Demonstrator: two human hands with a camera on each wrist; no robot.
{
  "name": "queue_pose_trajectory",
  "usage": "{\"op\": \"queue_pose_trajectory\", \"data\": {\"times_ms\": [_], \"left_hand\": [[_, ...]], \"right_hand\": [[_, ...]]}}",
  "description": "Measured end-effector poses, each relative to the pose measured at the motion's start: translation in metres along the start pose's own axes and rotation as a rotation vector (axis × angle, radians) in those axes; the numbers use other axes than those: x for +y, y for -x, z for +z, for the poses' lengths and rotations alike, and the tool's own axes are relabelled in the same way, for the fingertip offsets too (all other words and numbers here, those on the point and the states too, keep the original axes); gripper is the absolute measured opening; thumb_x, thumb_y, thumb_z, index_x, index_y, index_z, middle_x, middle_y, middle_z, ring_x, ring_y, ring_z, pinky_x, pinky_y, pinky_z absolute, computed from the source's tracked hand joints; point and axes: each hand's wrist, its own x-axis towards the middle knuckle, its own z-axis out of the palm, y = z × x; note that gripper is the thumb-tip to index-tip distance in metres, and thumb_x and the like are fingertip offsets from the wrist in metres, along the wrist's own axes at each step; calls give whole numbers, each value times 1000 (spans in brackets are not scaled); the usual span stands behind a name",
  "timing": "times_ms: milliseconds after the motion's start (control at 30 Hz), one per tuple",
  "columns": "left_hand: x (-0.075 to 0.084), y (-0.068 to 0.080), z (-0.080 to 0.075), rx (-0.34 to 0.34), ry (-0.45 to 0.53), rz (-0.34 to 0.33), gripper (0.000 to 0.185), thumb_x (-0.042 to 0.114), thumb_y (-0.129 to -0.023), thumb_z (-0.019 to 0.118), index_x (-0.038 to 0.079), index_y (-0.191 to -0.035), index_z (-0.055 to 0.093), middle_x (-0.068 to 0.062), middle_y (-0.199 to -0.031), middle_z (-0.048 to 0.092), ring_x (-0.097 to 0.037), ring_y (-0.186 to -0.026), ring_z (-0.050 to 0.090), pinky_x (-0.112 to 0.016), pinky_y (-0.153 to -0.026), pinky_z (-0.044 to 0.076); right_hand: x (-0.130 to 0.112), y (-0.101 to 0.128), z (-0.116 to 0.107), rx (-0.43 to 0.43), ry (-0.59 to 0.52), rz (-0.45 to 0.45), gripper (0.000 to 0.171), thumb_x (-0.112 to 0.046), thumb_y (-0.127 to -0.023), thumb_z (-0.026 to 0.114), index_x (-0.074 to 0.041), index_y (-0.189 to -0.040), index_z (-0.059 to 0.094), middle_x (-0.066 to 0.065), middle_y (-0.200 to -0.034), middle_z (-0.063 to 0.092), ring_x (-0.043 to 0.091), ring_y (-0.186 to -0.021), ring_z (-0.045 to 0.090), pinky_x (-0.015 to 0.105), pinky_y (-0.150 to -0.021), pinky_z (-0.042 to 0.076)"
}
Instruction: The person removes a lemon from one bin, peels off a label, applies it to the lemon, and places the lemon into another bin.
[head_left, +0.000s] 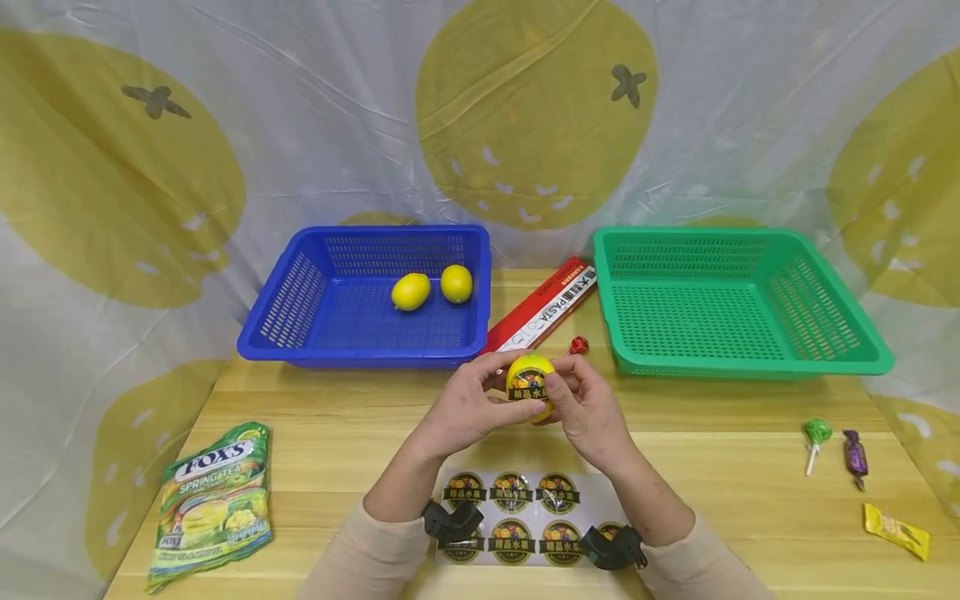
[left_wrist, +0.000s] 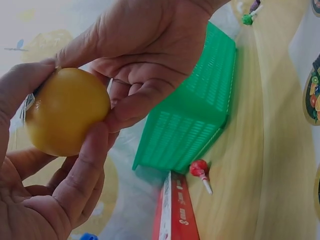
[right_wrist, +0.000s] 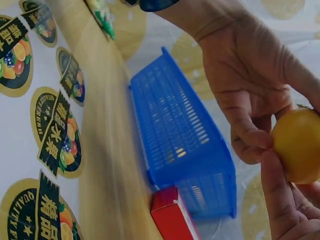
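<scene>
- Above the tabletop (head_left: 337,433), at center, our left hand (head_left: 465,404) and right hand (head_left: 588,408) grasp one lemon (head_left: 530,382), fingers pressing its sticker.
- At 11 o'clock, the blue basket (head_left: 300,287) holds two lemons (head_left: 411,291).
- At 6 o'clock, the sticker sheet (head_left: 517,517) retains stickers; we judge labelling unfinished.

Two lemons (head_left: 432,287) in left basket (head_left: 300,329); pasta box (head_left: 542,307) between baskets; sticker sheet (head_left: 525,512) before hands.

You can read "FOX'S SPRING TEA" on the candy bag (head_left: 212,504) far left of your fingers, "PASTA" on the red box (head_left: 542,307) just beyond them
</scene>
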Motion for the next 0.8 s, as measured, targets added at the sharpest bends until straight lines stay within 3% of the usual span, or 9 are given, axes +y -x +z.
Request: {"op": "queue_pose_trajectory", "data": {"times_ms": [133,300,433,533,667,800], "left_hand": [[-1,0,-1,-21,1,10,63,8,-80,86,14,-138,62,-9,-127,61,-22,-98,64,-30,-78,62],[0,-2,-3,-68,-69,13,65,13,-83,85,16,-142,58,-8,-121,63,-21,-99,62,-31,-80,62],[0,-2,-3,-87,3,-10,56,15,-92,76,12,-145,56,-15,-118,66,-20,-91,64,-43,-84,62],[0,-1,-2,-86,68,-15,54,14,-95,73,9,-146,56,-19,-119,66,-19,-88,66,-50,-86,62],[0,-1,-3,-66,95,-11,54,11,-94,74,9,-145,57,-19,-116,67,-17,-87,67,-41,-82,63],[-1,-1,-6,-58,129,-2,55,9,-93,74,9,-145,57,-18,-117,66,-16,-87,68,-34,-81,63]], "right_hand": [[0,-1,-1,-4,11,6,32,-29,-106,56,-1,-120,58,21,-100,69,11,-82,69,29,-70,62],[0,-4,0,13,-1,38,33,-30,-109,50,1,-119,57,24,-99,69,12,-75,71,35,-68,64],[0,-4,1,23,-15,46,38,-31,-112,40,2,-117,58,25,-103,66,14,-71,72,43,-65,64],[0,-3,1,25,-12,36,37,-31,-111,43,2,-121,58,25,-105,67,14,-71,71,40,-65,64],[2,-2,2,20,-17,9,35,-26,-106,56,0,-129,58,27,-106,70,11,-77,72,33,-67,63],[3,-1,3,34,-18,-42,39,-25,-106,56,-1,-136,59,27,-112,70,9,-81,72,31,-68,63]]}}
